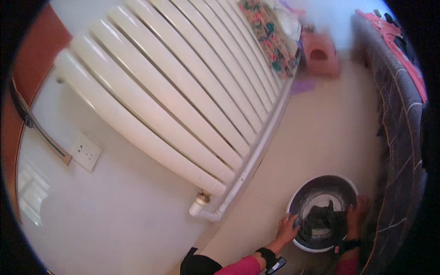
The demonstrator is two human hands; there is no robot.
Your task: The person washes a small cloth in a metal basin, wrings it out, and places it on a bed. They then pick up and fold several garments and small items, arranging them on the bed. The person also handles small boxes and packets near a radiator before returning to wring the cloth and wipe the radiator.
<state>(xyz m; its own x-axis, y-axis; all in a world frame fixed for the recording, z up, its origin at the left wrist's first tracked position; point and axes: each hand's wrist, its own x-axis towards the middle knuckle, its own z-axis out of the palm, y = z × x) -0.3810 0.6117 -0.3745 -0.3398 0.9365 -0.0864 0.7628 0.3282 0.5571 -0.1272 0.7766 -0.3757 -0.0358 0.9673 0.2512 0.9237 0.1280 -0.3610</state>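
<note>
Step in hand: judged as lifting or shifting the round grey plastic basin with a white rim, low at the right of the frame, on the pale tiled floor.
Left hand: set on the basin's left rim, fingers curled over the edge and held close together; dark wristband just behind it.
Right hand: at the basin's right rim, fingers reaching up along the wall, slightly parted; grip on the rim not clear enough to tell.
Contents: dark grey wet-looking cloth bunched in the basin's bottom, between the two hands, touched by neither so far as shown.
Surroundings: white ribbed wall radiator across the upper left, its pipe running down toward the basin; grey checked bed cover just right of the basin; pink plastic stool at top centre-right.
Doing it well: best gripped evenly on opposite rims, kept level, clear of the pipe and the bed edge.
</note>
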